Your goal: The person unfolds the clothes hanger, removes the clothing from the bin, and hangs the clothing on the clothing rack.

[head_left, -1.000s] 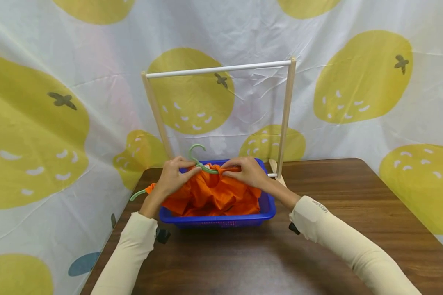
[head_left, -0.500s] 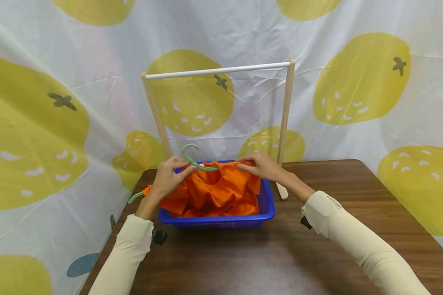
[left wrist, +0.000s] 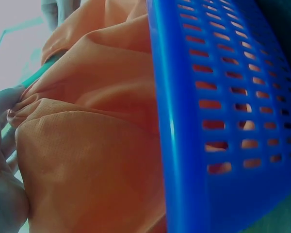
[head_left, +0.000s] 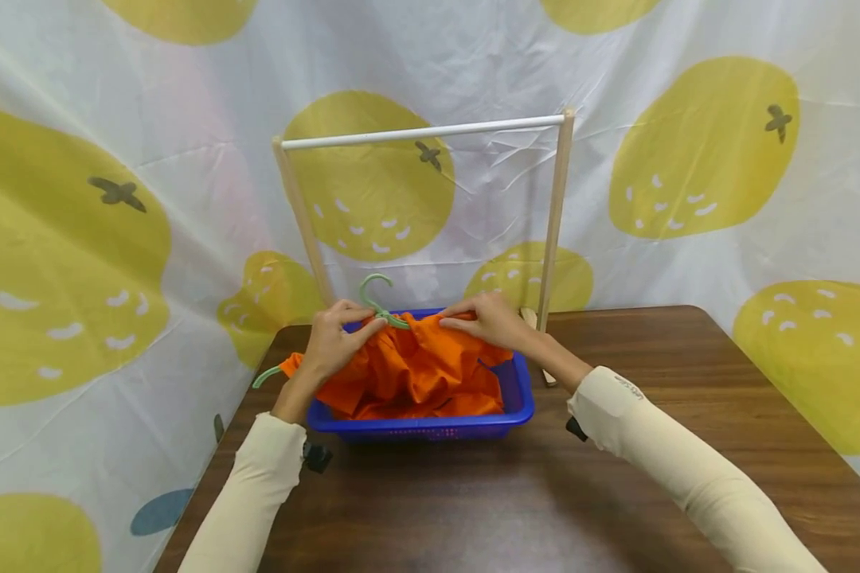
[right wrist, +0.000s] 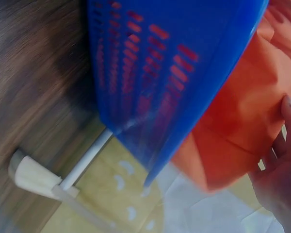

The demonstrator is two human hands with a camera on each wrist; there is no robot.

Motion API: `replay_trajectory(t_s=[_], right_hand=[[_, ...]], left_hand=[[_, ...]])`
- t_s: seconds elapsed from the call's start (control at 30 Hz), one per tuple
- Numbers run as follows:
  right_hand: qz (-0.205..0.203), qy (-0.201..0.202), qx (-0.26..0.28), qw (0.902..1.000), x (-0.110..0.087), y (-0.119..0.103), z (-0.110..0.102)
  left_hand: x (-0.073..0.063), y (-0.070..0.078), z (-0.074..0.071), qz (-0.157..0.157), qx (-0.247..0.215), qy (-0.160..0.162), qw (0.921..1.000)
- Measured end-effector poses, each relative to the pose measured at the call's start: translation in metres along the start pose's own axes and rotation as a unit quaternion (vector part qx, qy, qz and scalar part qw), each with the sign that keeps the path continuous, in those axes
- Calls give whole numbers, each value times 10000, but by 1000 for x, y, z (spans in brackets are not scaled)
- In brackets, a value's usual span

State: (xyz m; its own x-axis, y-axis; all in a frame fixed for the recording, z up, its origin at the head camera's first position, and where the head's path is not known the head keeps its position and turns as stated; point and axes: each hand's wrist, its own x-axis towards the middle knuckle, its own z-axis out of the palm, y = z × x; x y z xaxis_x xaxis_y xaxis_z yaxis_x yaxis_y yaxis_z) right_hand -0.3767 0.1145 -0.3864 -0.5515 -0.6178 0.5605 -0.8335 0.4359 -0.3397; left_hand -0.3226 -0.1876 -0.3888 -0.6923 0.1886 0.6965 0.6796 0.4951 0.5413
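An orange shirt lies bunched in and over a blue plastic basket. A green hanger runs through its neck opening, hook upward, and one arm end pokes out of the cloth at the left. My left hand pinches the hanger near the base of its hook, together with the cloth there. On the other side of the neckline, my right hand pinches the shirt's shoulder between thumb and fingers. Cloth hides the hanger's other arm. In the right wrist view, the shirt drapes from my fingers beside the basket rim.
Behind the basket stands a small garment rack with wooden posts and a white top rail. A foot of the rack sits close by the basket. Everything stands on a brown wooden table, with a lemon-patterned curtain behind.
My right hand went right, then came partly back left, with the shirt's shoulder now spread wider over the basket's right side. The hanger and left hand shifted slightly left and back.
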Motion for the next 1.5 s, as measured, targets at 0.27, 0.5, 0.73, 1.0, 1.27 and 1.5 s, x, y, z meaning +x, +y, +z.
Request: replay_trajectory(t_s=[0.27,0.5,0.73,1.0,1.27,1.5], right_hand=[[51,-48,-69,10000,15,-24,12],[274,-214,161,9993,10,-23,-12],[169,42,-280,9995,1,1,-26],[-175,19,-319,9993,3,-10,-7],[193,-201,-128,9995,12,-32,10],[431,-75,169,9989,8,-32,11]], left_hand=[[1,5,8,31,-65,30,10000],[0,1,6,-87,-100,235,9996],[-1,0,0,-78,-174,379,9991],[3,8,9,58,-97,188,9998],[10,17,20,228,149,-54,9996],[15,27,8,-147,681,-641,9955]])
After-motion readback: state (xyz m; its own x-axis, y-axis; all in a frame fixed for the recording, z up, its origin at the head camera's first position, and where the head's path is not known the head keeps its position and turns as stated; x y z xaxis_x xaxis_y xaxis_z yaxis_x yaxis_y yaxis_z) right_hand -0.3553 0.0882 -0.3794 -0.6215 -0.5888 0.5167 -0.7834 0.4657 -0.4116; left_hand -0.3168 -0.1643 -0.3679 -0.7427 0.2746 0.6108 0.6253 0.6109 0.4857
